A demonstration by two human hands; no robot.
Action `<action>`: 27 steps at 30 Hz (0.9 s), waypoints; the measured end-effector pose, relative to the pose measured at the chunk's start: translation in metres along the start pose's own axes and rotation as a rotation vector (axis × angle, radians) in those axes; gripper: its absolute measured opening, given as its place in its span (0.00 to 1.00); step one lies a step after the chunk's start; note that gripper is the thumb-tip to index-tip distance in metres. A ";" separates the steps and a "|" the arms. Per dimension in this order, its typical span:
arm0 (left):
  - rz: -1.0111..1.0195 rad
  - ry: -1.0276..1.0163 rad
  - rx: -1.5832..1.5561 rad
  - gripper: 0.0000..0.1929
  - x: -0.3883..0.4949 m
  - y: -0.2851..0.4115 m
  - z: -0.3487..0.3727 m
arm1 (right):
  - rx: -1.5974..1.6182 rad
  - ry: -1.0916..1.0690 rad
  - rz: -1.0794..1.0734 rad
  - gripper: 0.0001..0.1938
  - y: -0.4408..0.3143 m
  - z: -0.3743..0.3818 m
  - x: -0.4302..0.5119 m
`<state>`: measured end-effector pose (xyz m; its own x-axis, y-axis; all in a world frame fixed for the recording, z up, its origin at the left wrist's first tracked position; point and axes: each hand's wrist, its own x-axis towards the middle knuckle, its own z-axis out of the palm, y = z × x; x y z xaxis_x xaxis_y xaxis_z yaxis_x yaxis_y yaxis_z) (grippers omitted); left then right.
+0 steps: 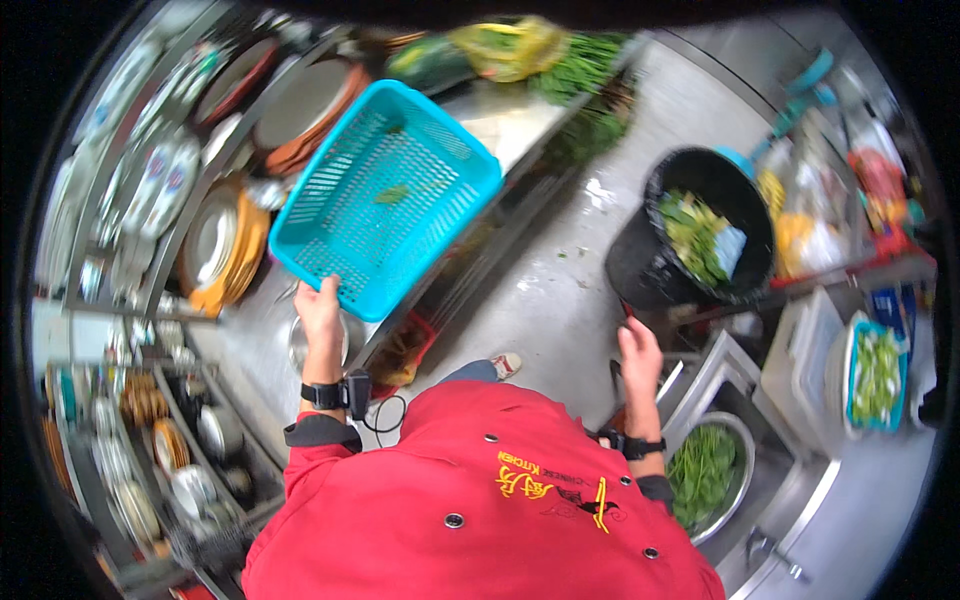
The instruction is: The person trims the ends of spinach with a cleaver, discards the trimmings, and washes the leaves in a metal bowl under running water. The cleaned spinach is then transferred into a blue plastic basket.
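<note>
My left hand (319,307) grips the near left rim of a turquoise perforated plastic basket (390,202). The basket tilts toward me, its inside showing a few green leaf scraps (391,195). It is above a steel counter (517,127), though contact with the counter cannot be told. My right hand (640,356) hangs loosely near the sink's corner, with no object visible in it and its fingers slightly apart. Just beyond it stands a black, bag-lined bin (637,262) holding vegetable trimmings (686,240) and a pale blue scrap (729,251).
A steel sink (765,405) at right contains a metal bowl (744,480) of leafy greens (701,469). Plates (214,236) crowd the left racks. Greens (577,64) and a yellow bag (517,45) lie on the far counter. Scraps dot the shiny floor (540,300).
</note>
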<state>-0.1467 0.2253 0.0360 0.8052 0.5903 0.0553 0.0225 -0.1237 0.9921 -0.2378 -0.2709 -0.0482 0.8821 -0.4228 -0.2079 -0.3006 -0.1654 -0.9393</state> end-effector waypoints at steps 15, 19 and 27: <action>-0.280 -1.240 -0.004 0.16 -0.193 0.023 0.279 | 0.765 0.250 -0.237 0.38 -0.047 -0.076 -0.068; -0.336 -1.449 0.081 0.16 -0.248 0.022 0.313 | 0.696 0.387 -0.160 0.34 -0.021 -0.095 -0.099; -0.333 -1.983 0.220 0.15 -0.404 0.010 0.343 | 0.706 0.835 -0.009 0.27 0.060 -0.147 -0.198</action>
<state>-0.2684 -0.2880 -0.0150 0.1627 -0.8934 -0.4188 0.2124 -0.3828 0.8991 -0.4841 -0.3284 -0.0234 0.2786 -0.9394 -0.2000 0.2150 0.2639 -0.9403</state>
